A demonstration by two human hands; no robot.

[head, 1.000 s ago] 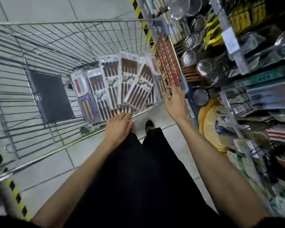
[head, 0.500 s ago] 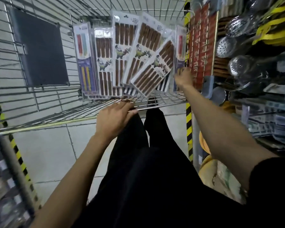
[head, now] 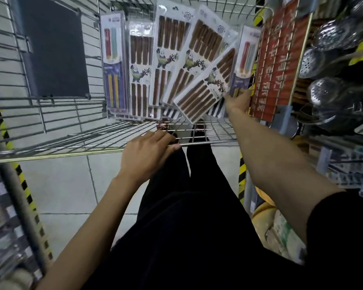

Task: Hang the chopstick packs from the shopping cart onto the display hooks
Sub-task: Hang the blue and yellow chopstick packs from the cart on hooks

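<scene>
Several chopstick packs stand in the wire shopping cart (head: 50, 152). Most are panda-printed packs of brown chopsticks (head: 170, 51), and one of these (head: 205, 88) lies tilted on top. A coloured chopstick pack (head: 113, 65) stands at the left and another (head: 246, 57) at the right, against the cart's side. My right hand (head: 238, 101) reaches into the cart and grips the lower end of that right coloured pack, its fingertips hidden behind the packs. My left hand (head: 147, 155) grips the cart's near rim.
A dark flap (head: 52, 49) hangs on the cart's far left wall. A red sign (head: 279, 65) is fixed to the cart's right side. Shelving at the right holds metal strainers (head: 327, 93) and packaged goods. Yellow-black hazard tape (head: 242, 170) marks the shelf base.
The view has tilted down and closer to the cart. My right hand moved from above the rim into the cart, down to the right coloured pack. My left hand stayed on the rim.
</scene>
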